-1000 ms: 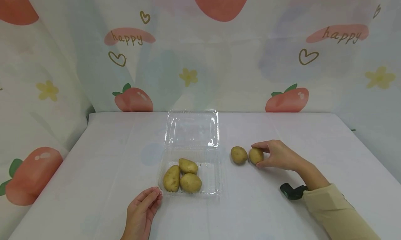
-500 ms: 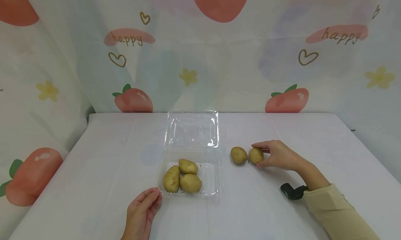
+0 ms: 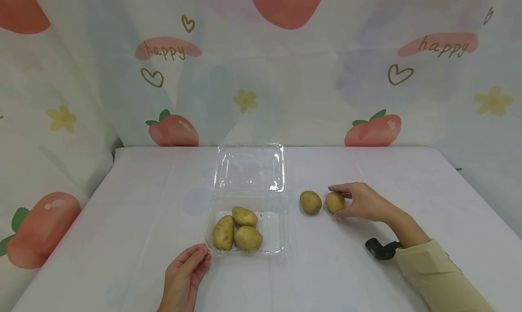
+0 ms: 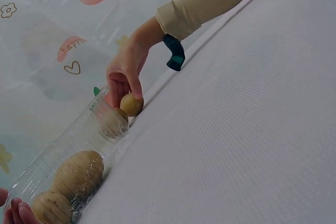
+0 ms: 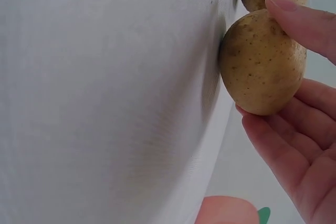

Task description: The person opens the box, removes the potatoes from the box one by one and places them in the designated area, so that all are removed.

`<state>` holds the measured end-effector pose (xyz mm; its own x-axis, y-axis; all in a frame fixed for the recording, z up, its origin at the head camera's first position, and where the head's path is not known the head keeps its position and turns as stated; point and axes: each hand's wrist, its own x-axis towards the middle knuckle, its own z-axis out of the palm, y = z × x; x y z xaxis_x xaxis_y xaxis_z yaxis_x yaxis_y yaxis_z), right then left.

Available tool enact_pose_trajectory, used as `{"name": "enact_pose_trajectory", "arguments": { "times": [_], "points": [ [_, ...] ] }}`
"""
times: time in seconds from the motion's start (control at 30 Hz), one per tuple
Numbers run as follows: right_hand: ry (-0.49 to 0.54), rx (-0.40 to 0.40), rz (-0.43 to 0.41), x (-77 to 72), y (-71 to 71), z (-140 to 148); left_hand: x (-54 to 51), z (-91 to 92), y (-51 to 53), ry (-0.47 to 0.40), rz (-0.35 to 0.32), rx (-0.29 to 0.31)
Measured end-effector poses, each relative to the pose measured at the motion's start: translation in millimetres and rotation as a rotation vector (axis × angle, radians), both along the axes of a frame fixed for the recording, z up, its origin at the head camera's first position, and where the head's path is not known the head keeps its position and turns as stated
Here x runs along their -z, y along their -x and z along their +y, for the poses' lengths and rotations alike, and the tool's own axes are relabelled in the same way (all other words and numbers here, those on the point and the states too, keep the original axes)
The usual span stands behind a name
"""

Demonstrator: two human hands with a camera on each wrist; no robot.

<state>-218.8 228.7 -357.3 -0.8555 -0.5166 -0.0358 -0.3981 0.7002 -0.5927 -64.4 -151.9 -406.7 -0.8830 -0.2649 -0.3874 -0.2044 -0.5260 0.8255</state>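
Observation:
My right hand [image 3: 364,202] grips a small round potato [image 5: 262,64] between thumb and fingers, at or very near the tabletop. A second loose potato [image 3: 311,202] lies just left of it, a narrow gap between them. My left hand [image 3: 185,273] pinches the near left corner of a clear plastic clamshell box [image 3: 275,221], whose lid [image 3: 249,167] is folded back on the far side. Inside the box's left half sit an oblong potato [image 3: 223,232], a smaller potato [image 3: 244,216] and a rounder potato [image 3: 248,238]. The left wrist view shows two of them through the box wall.
A white cloth [image 3: 326,266] covers the table. Behind and beside it hangs a curtain [image 3: 293,85] printed with fruit, hearts and flowers. A dark green wrist-worn device [image 3: 381,249] juts from under the right sleeve [image 3: 438,269].
The potato in my right hand has shifted slightly right, opening a small gap from the neighbouring potato. My left hand and the box stay where they were.

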Motion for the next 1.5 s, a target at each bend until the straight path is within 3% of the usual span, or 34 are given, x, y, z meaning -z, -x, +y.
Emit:
{"name": "enact_pose_trajectory", "arguments": {
  "times": [0.57, 0.87, 1.5],
  "points": [
    [-0.012, -0.008, 0.007, -0.1, 2.1, 0.5, 0.0, 0.5, 0.4, 0.012, -0.02, 0.0],
    [0.007, -0.049, 0.037, 2.8, 5.0, -4.3, -0.7, 0.7, 0.0, 0.016, -0.014, 0.004],
    [-0.023, -0.02, -0.022, 1.3, 3.0, -3.0, -0.9, 0.4, -0.4, 0.008, -0.003, 0.006]
  ]
}}
